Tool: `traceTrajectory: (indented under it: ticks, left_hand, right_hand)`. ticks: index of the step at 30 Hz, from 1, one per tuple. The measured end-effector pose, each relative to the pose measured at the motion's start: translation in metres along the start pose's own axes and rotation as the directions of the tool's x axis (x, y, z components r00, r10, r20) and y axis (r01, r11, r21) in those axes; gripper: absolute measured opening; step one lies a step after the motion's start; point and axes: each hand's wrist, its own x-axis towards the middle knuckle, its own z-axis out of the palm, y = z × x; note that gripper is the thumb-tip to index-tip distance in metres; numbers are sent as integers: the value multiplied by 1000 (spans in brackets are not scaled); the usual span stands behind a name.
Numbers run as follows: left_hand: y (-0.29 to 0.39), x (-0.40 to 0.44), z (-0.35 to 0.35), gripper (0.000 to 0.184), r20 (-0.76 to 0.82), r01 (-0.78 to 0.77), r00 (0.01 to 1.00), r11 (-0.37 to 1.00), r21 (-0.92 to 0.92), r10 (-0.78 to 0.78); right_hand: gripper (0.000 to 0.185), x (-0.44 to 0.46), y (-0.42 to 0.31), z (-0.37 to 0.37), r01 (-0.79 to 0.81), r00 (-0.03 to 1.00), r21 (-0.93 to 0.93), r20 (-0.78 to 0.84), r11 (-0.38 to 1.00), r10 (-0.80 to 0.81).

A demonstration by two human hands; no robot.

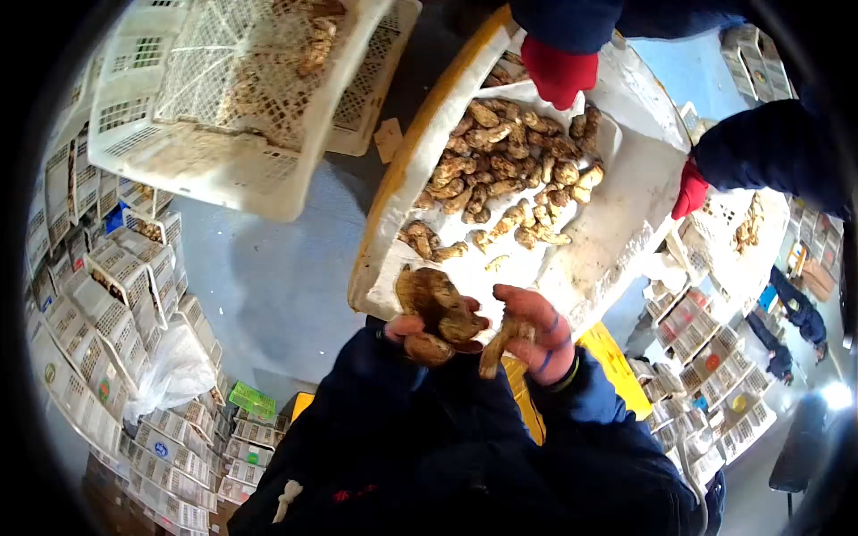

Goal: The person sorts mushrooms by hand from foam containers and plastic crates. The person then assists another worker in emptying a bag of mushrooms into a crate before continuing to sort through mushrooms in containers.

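Observation:
My left hand [404, 329] is closed around a cluster of large brown mushrooms [433, 299], one with a broad cap. Close beside it, my right hand [542, 332] grips a single pale-brown mushroom [495, 352] by its side, with the stem pointing down. Both hands are just over the near edge of a white-lined sorting table [617, 237]. Beyond them lies a heap of brown, soil-stained mushrooms [505, 165]. A few paler mushrooms [539, 234] are spread on the near side of the heap.
Another person's red-gloved hands [559, 73] reach in from the far side and the right. A white plastic crate [223, 183] with some mushrooms stands at upper left. Stacked crates [134, 268] line the left, near a clear plastic bag [174, 371] and green basket [252, 399].

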Motion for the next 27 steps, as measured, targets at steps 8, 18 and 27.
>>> traceTrajectory:
  ticks: [8,18,27]
  left_hand:
    - [-24,17,32,72,547,-289,772,946,-150,322]
    - [95,-52,106,86,461,-222,833,948,-230,306]
    - [339,-3,99,65,-137,-767,628,639,59,766]
  right_hand:
    - [59,-5,-14,46,477,852,-521,77,707,-518]
    - [73,36,-75,68,442,856,-509,-7,739,-517]
    - [29,-25,110,-139,-415,634,90,-685,906,359]
